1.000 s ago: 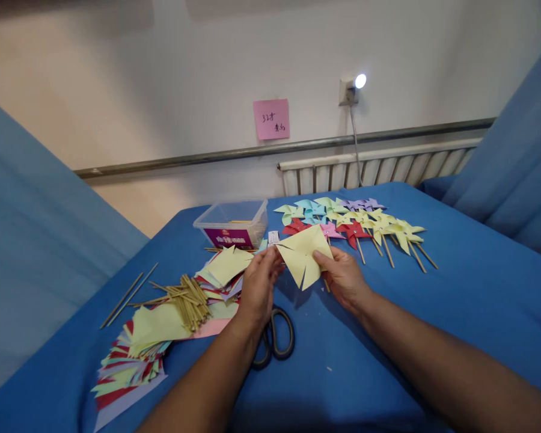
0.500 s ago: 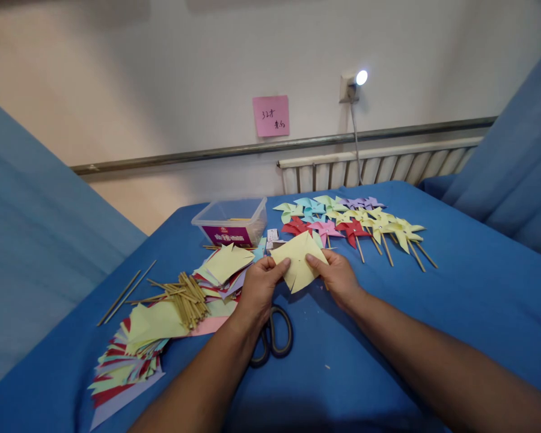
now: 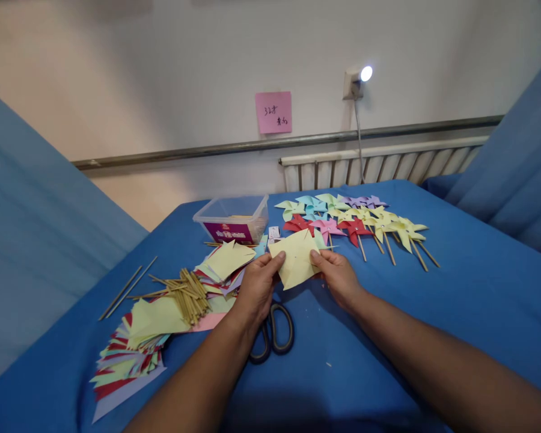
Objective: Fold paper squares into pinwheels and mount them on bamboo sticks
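Observation:
Both my hands hold one yellow cut paper square (image 3: 296, 260) above the blue cloth. My left hand (image 3: 256, 286) pinches its left edge with thumb on top. My right hand (image 3: 338, 274) pinches its right corner. Black-handled scissors (image 3: 274, 332) lie on the cloth just under my left wrist. Left of my hands lies a heap of cut coloured paper squares (image 3: 162, 319) with a bundle of thin wooden sticks (image 3: 188, 294) on it.
Finished paper pinwheels on sticks (image 3: 360, 224) lie in a row behind my hands. A clear plastic box (image 3: 232, 219) stands at the back left of the blue-covered table (image 3: 433, 325). Two loose sticks (image 3: 127, 291) lie near the left edge. A radiator and wall rail run behind.
The yellow paper has come down and turned flatter between my hands; both hands have drawn slightly closer together on it.

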`<state>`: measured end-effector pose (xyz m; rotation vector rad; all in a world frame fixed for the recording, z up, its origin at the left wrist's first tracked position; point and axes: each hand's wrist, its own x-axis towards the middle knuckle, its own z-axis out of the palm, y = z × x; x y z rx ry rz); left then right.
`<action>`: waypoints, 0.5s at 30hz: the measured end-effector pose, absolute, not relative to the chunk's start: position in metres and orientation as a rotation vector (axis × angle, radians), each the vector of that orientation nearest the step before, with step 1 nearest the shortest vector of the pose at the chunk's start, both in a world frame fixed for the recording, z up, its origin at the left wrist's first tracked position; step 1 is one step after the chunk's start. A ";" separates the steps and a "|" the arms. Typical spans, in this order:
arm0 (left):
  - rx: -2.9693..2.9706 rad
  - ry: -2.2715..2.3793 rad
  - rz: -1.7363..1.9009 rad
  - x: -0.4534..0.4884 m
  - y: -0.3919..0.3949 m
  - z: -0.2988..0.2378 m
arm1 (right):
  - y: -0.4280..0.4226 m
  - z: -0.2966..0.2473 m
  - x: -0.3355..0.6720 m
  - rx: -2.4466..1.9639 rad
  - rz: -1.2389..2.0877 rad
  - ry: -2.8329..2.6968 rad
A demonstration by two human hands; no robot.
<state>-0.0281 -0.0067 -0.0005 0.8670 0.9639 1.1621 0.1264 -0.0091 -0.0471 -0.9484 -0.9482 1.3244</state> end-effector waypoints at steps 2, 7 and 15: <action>0.857 0.963 1.168 -0.029 -0.006 0.000 | -0.009 -0.045 0.127 -0.946 1.321 -0.938; 0.831 0.870 1.112 -0.029 -0.008 0.002 | -0.009 -0.045 0.126 -0.945 1.337 -0.970; 0.780 0.900 1.112 -0.026 -0.010 -0.003 | -0.009 -0.051 0.125 -0.974 1.201 -1.091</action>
